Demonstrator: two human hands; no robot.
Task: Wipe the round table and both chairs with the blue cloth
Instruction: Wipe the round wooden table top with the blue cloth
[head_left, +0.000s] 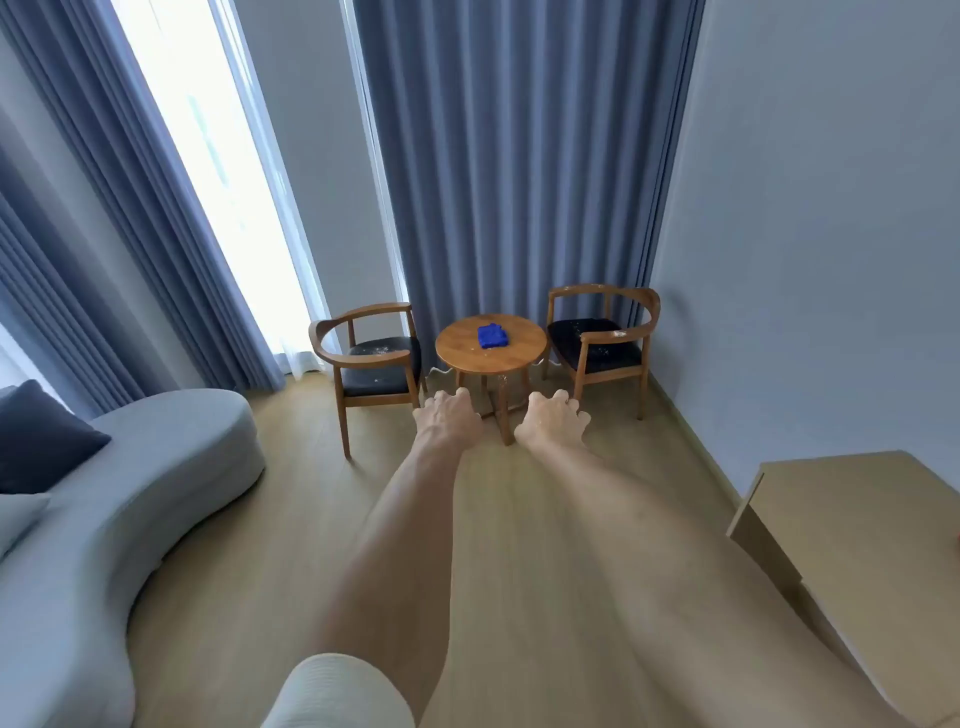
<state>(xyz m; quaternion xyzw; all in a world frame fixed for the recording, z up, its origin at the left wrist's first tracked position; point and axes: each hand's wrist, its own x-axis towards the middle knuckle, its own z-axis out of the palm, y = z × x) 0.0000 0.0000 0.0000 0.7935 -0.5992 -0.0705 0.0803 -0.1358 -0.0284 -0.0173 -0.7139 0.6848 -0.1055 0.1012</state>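
Far left: curved grey sofa (156, 467), soft matte upholstery, with a dark navy cushion (41, 436) leaning on its back. Behind, pleated blue-grey curtains (519, 156) in long vertical folds, parted over a bright window strip (208, 156). Pale wood-plank floor (291, 499) throughout.

Next, left chair (366, 358): rounded wooden armrest hoop, dark padded seat flecked with pale specks. Left hand (447, 415) stretched forward in the air, back up, fingers loosely curled downward and slightly apart, gripping nothing; ribbed cream sleeve (337, 691) at the upper arm.

Centre: round table (491, 358), smooth warm-brown wooden top on crossed legs. Blue cloth (492, 335) crumpled in a small lump on the tabletop, just beyond its middle, well apart from both hands.

Right hand (553, 423) likewise extended, fingers spread and bent down, empty, level with the table legs in view.

Right chair (602, 343): same curved wood frame, dark seat speckled white, whitish marks along the armrest.

Far right: plain grey wall, light wooden desk corner (852, 519).
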